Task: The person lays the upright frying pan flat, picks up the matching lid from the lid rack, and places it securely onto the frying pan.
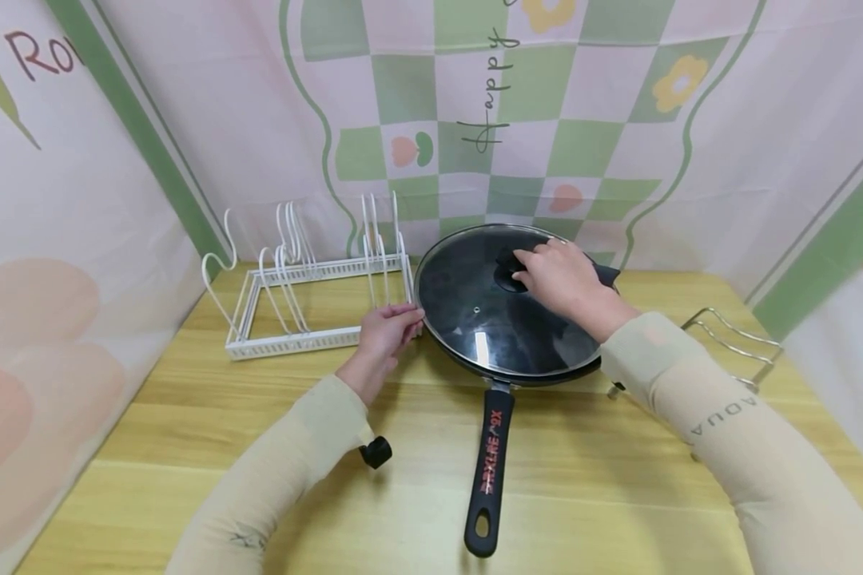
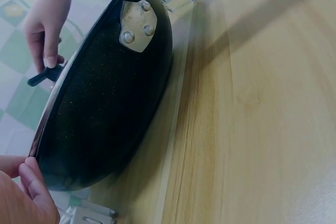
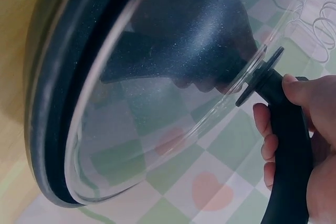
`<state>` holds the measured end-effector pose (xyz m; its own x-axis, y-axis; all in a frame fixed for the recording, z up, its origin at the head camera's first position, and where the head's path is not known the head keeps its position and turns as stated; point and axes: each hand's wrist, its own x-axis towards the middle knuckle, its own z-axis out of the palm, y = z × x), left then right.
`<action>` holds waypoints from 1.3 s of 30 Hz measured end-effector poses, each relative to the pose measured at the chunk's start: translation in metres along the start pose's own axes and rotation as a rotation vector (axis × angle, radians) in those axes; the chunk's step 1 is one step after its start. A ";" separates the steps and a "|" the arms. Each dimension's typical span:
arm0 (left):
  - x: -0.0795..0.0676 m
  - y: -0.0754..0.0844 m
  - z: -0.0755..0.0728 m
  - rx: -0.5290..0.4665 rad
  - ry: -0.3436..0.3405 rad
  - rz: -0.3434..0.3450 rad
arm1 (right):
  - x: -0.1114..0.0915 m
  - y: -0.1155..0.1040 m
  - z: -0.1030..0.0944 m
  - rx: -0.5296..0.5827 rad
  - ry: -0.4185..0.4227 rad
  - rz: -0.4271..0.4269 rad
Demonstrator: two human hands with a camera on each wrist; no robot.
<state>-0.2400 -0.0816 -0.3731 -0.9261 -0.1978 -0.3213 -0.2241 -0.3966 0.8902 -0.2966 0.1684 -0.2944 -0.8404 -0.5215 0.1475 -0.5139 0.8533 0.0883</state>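
A black frying pan (image 2: pixel 110 103) with a domed glass lid (image 1: pixel 446 279) on it stands in the middle of the wooden table. Its long black handle (image 1: pixel 487 471) with red lettering points toward me. My right hand (image 1: pixel 561 275) grips the lid's black handle (image 3: pixel 291 150), fingers curled round it in the right wrist view. At the left side of the pan, my left hand (image 1: pixel 388 331) pinches the lid's metal rim (image 2: pixel 38 139) between thumb and fingertips. The glass shows a small steam vent (image 1: pixel 477 309) and reflections of the backdrop.
Left of the pan, close to its rim, stands a white wire rack (image 1: pixel 295 343) with upright dividers. A silver wire stand (image 1: pixel 737 343) is on the right, partly behind my right sleeve. A patterned cloth (image 1: pixel 503 104) hangs behind the table (image 1: pixel 582 495).
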 end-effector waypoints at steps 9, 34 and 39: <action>-0.002 -0.001 0.002 0.015 0.002 0.011 | -0.001 0.001 0.001 -0.007 -0.007 0.017; -0.001 -0.003 0.004 -0.015 0.005 0.013 | -0.001 0.004 -0.002 0.010 -0.022 0.007; -0.001 -0.005 0.002 -0.007 0.002 0.014 | -0.002 0.002 -0.005 0.006 -0.042 0.002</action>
<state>-0.2386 -0.0773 -0.3763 -0.9285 -0.2049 -0.3096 -0.2093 -0.4000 0.8923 -0.2949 0.1708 -0.2901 -0.8480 -0.5191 0.1065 -0.5129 0.8546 0.0817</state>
